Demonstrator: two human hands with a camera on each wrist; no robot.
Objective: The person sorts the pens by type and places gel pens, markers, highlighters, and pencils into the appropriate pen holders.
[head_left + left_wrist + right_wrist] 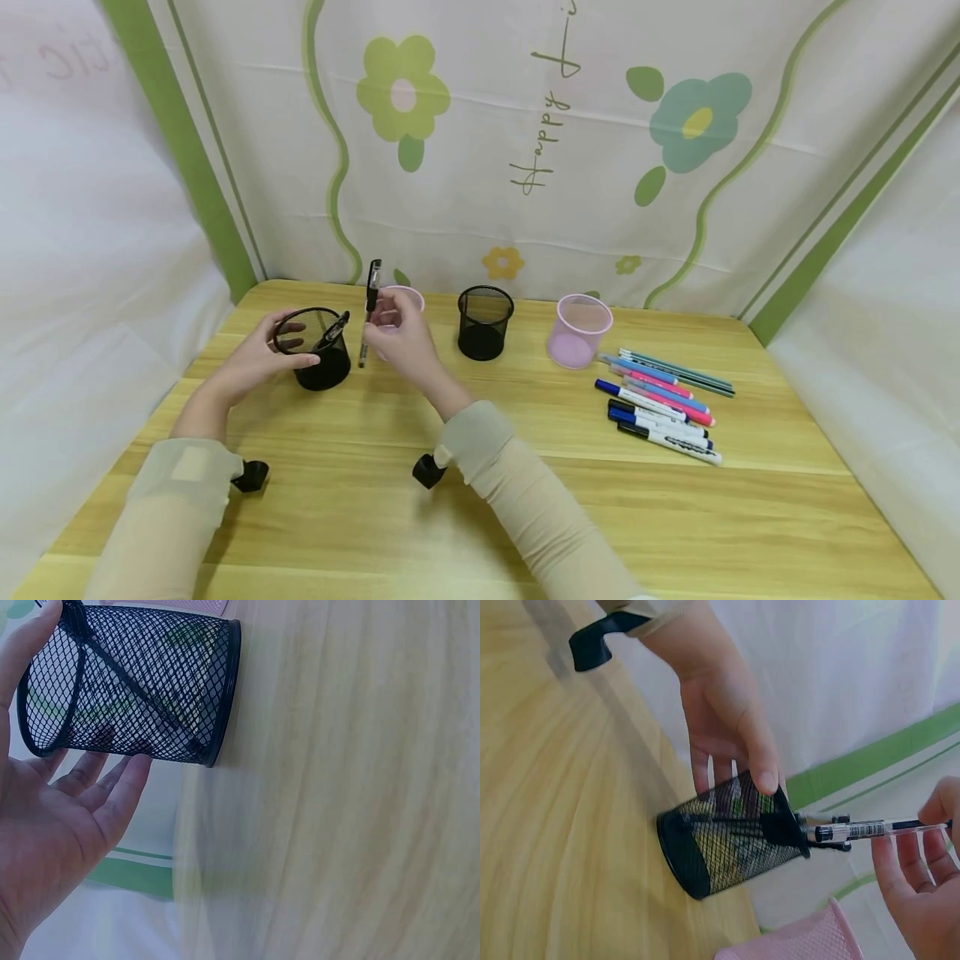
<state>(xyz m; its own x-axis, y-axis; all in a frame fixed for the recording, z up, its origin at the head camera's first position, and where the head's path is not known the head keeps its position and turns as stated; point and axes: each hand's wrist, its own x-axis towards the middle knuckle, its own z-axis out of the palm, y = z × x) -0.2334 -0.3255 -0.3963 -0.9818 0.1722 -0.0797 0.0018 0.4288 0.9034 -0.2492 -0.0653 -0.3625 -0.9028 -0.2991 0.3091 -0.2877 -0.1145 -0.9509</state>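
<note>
My left hand (pixel 251 360) grips a black mesh pen cup (pixel 324 373) at the table's left, thumb near the rim and fingers behind the wall. Black-capped gel pens (pixel 334 330) lean inside that cup; in the right wrist view they stick out of its mouth. Just right of the cup, my right hand (pixel 408 337) pinches a clear gel pen (pixel 372 283) with a black cap, held nearly upright. The right wrist view shows one end of this pen (pixel 866 829) close to the cup's mouth. Fingers of the right hand partly hide a pink mesh cup (pixel 411 293).
Another black mesh cup (pixel 482 340) and a pink one (pixel 574 346) stand along the back of the wooden table (pixel 360 517). To the right lie several pencils (pixel 693 377), blue and pink pens (pixel 686 396), and white-bodied markers (pixel 671 440). A printed curtain (pixel 480 167) hangs behind.
</note>
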